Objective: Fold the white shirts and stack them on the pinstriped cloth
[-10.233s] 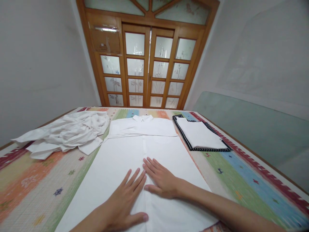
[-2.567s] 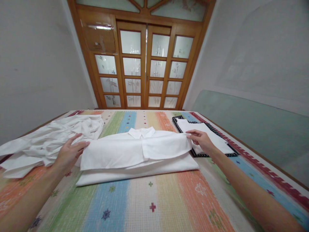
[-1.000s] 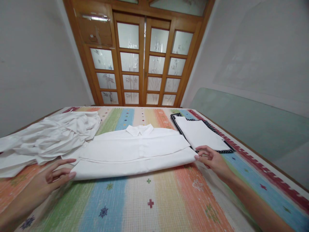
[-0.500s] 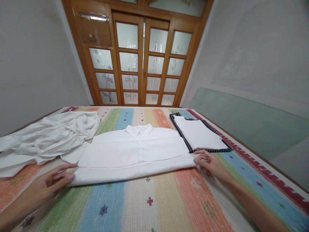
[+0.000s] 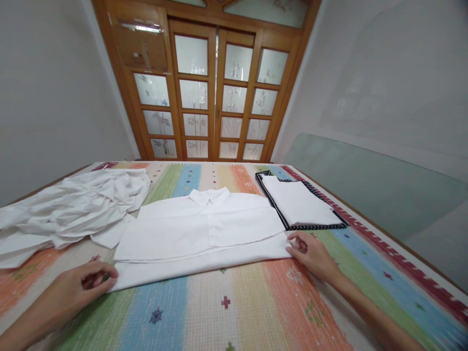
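Note:
A white collared shirt (image 5: 175, 231) lies partly folded before me, its collar pointing away and its near part turned up in a long flat fold. At the fold's near left corner, my left hand (image 5: 87, 282) is closed, thumb and fingers pinching the cloth. My right hand (image 5: 309, 252) pinches the right end of the same fold. Just beyond the right hand rests a folded white garment (image 5: 302, 202) on top of a folded black-and-white striped one (image 5: 314, 227).
A crumpled heap of white cloth (image 5: 84, 204) spreads at the left, touching the shirt's left side. Everything lies on a colourful striped bedspread (image 5: 252, 302). A pale green panel (image 5: 365, 180) leans along the right wall. Wooden glazed doors (image 5: 193, 97) stand at the far end.
The fold's near edge has come slightly towards me at the left, and the left hand has moved a little nearer with it. The right hand has shifted slightly left.

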